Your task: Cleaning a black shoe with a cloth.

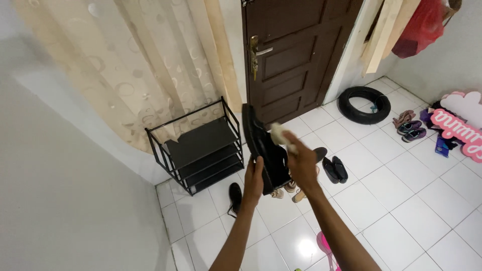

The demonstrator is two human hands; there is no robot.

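Note:
My left hand point(253, 181) grips the heel end of a black shoe point(262, 145), held up with its sole side turned outward in the middle of the view. My right hand point(300, 161) presses a small pale cloth point(279, 133) against the shoe's upper part. Both arms reach up from the bottom edge of the frame.
A black metal shoe rack point(201, 148) stands empty by the curtain point(135, 65). Several shoes lie on the white tiles: a black shoe point(235, 195), a black pair point(335, 169), purple sandals point(411, 130). A black tyre point(364, 104) lies near the brown door point(296, 55). A pink sign point(459, 125) leans at right.

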